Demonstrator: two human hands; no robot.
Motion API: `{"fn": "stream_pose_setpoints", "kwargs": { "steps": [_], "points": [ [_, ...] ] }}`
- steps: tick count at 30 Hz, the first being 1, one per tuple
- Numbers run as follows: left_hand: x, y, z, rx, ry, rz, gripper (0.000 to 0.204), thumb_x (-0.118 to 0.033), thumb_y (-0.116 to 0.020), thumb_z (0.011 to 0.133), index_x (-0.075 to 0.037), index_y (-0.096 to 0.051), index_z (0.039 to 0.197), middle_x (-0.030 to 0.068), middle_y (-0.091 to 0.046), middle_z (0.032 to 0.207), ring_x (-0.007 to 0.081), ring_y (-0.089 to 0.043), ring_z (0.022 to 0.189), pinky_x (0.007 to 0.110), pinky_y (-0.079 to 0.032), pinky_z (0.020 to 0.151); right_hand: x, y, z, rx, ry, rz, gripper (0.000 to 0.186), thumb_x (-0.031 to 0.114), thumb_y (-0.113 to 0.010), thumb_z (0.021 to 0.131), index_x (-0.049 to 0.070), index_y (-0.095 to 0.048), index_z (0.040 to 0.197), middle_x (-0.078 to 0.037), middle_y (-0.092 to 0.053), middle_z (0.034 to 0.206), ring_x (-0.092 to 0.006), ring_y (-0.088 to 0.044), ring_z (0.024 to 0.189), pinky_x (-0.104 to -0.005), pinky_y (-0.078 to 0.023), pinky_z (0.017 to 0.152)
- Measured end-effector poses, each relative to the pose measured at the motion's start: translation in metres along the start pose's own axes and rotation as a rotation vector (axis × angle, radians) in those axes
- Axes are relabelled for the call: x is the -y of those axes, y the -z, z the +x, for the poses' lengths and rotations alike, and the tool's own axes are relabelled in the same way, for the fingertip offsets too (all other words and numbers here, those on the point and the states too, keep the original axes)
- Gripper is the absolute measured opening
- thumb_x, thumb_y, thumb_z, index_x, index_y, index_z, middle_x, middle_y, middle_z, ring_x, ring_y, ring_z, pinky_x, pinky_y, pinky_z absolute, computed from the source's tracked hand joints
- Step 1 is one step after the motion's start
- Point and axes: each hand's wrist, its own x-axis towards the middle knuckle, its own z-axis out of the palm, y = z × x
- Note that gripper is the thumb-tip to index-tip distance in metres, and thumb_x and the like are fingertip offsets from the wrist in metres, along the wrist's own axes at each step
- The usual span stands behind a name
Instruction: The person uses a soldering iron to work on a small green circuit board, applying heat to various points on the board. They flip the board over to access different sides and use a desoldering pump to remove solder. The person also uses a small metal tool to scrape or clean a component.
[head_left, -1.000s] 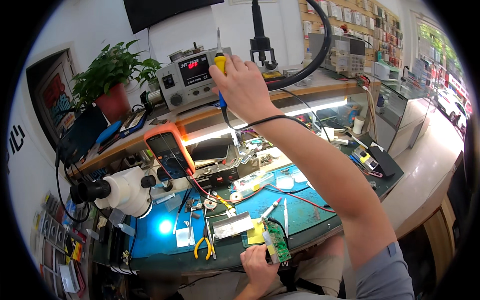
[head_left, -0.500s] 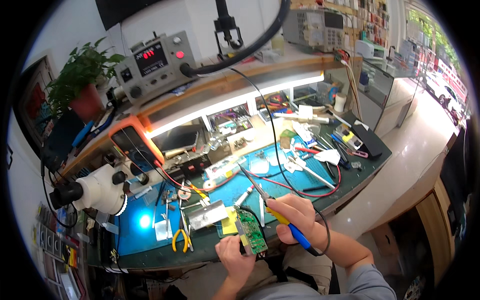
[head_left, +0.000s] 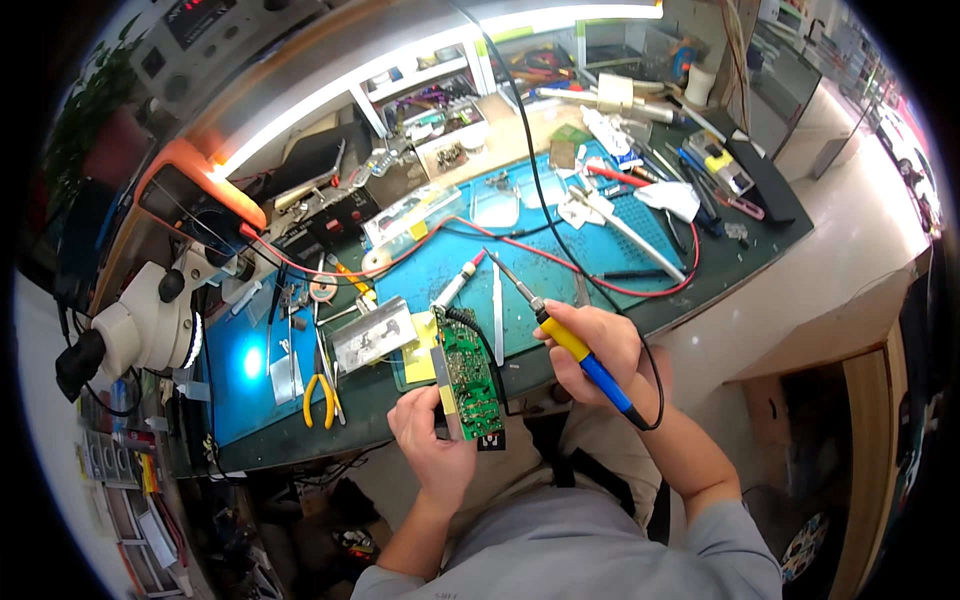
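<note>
My left hand [head_left: 428, 440] grips the lower end of a green circuit board [head_left: 468, 372] with a metal plate along its side, tilted at the bench's front edge. My right hand [head_left: 600, 355] is wrapped round a yellow and blue soldering iron [head_left: 575, 350], its tip pointing up-left beside a white and magenta pen-like tool [head_left: 456, 284]. A yellow pad [head_left: 419, 362], a metal tray [head_left: 370, 333], a white stick [head_left: 497, 315] and yellow-handled pliers [head_left: 319, 400] lie around the board on the blue mat [head_left: 545, 320].
A microscope [head_left: 140, 330] stands at the left, below an orange multimeter [head_left: 195, 190]. A soldering station [head_left: 195, 40] sits on the shelf. Cables cross the cluttered bench [head_left: 760, 260], with small parts and tools at the back. A wooden cabinet edge [head_left: 865, 430] is at the right.
My right hand has come down from the station on the shelf with the soldering iron and now holds it beside the board. The view has tilted down toward the bench.
</note>
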Motion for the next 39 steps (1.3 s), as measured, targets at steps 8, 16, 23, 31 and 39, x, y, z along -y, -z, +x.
{"fn": "stream_pose_setpoints", "kwargs": {
  "steps": [8, 16, 23, 31, 39],
  "points": [
    [0.000, 0.003, 0.003, 0.046, 0.030, 0.005, 0.034, -0.007, -0.080, 0.077, -0.002, -0.068, 0.108, 0.0110, -0.068, 0.106, 0.0290, -0.060, 0.099, 0.038, -0.044, 0.090, 0.006, -0.019, -0.012, -0.052, 0.014, 0.016, 0.047, 0.013, -0.078, 0.088, 0.004, -0.067, 0.133, -0.008, -0.073, 0.091, -0.0218, -0.066, 0.065, -0.0320, -0.054, 0.057],
    [0.003, 0.002, 0.003, 0.059, -0.009, 0.023, 0.038, -0.010, -0.083, 0.074, -0.002, -0.068, 0.108, 0.0113, -0.068, 0.109, 0.0286, -0.061, 0.100, 0.037, -0.046, 0.090, 0.018, -0.046, -0.011, 0.020, -0.058, -0.138, 0.042, 0.019, -0.079, 0.087, 0.016, -0.070, 0.127, -0.004, -0.059, 0.083, -0.0207, -0.059, 0.067, -0.0331, -0.049, 0.056],
    [0.002, 0.000, 0.003, 0.028, -0.018, 0.015, 0.038, -0.012, -0.085, 0.073, -0.004, -0.069, 0.107, 0.0102, -0.069, 0.105, 0.0272, -0.062, 0.099, 0.038, -0.043, 0.089, 0.021, -0.031, -0.009, 0.064, -0.012, -0.086, 0.042, 0.022, -0.077, 0.090, 0.009, -0.069, 0.129, -0.005, -0.059, 0.077, -0.0206, -0.057, 0.059, -0.0332, -0.048, 0.053],
    [-0.001, 0.001, 0.006, 0.030, -0.023, 0.008, 0.040, -0.012, -0.084, 0.072, -0.005, -0.071, 0.109, 0.0074, -0.071, 0.102, 0.0256, -0.063, 0.098, 0.038, -0.042, 0.089, 0.024, -0.010, -0.026, -0.046, -0.064, 0.248, 0.058, 0.045, -0.059, 0.104, -0.008, -0.068, 0.127, -0.010, -0.072, 0.084, -0.0198, -0.065, 0.063, -0.0306, -0.052, 0.056],
    [0.002, 0.001, 0.007, 0.066, -0.054, 0.030, 0.044, -0.016, -0.088, 0.070, -0.002, -0.069, 0.106, 0.0115, -0.068, 0.107, 0.0278, -0.061, 0.099, 0.036, -0.044, 0.089, 0.020, -0.006, -0.036, -0.043, -0.072, 0.343, 0.040, 0.037, -0.077, 0.093, 0.001, -0.074, 0.112, -0.008, -0.071, 0.086, -0.0199, -0.067, 0.068, -0.0300, -0.052, 0.057]
  ]
}}
